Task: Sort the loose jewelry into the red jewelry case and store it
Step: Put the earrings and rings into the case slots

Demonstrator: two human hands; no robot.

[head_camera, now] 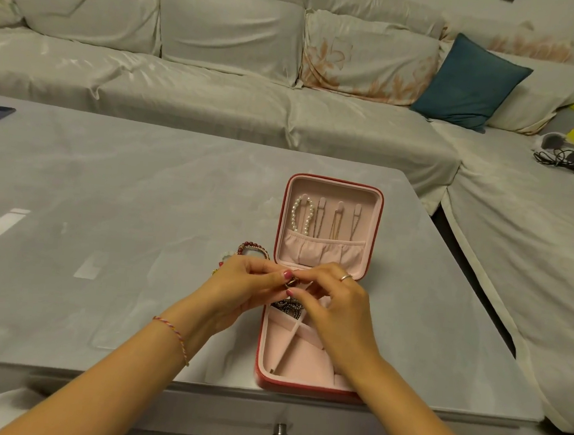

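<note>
While both hands (294, 286) pinched a small ring (292, 281) at centre: necklaces hung in open red zip case (279, 230); beaded bracelets (253, 250) left unsorted.

Case: red jewelry case (321, 282) lies open on the grey table (142, 206), pink inside.
Lid: pearl bracelet (302, 215) hangs beside thin chains (336, 221).
Hands: left hand (238, 289) and right hand (336, 310) pinch a small ring (291, 282) over the case.
Table: beaded bracelets (253, 250) just left of the case.
</note>
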